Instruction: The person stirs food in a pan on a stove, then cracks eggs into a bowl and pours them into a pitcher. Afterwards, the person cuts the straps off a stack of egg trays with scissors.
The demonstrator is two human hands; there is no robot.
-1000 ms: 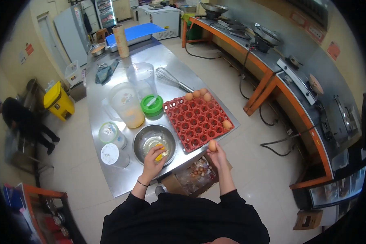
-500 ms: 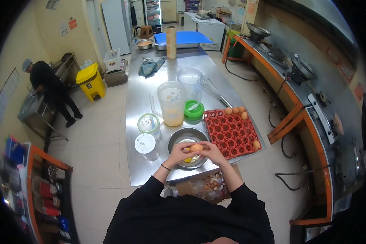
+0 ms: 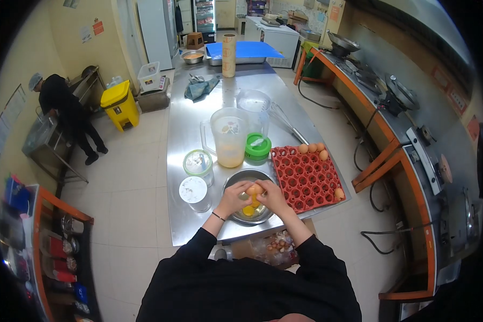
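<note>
Over the steel bowl (image 3: 232,180), my left hand (image 3: 234,198) and my right hand (image 3: 273,198) grip one brown egg (image 3: 255,189) between them, fingers pressed to its two sides. Yellow egg content (image 3: 255,200) shows just under the shell. Another yolk (image 3: 248,211) lies in the bowl. Right of the bowl is the red egg tray (image 3: 307,180), with several brown eggs along its far edge and one at its near right corner. Behind the bowl stand a plastic jug (image 3: 228,134) with yellowish liquid and a green-lidded container (image 3: 258,146).
Two lidded tubs (image 3: 194,190) (image 3: 199,162) stand left of the bowl. A whisk (image 3: 288,124) lies beyond the tray. Below the table edge is a box of shells (image 3: 278,247). A person in dark clothes (image 3: 64,102) stands at the left sink.
My right hand has brought the egg from beside the tray to my left hand over the bowl. The shell has since opened, with yellow content beneath. The view has swung left.
</note>
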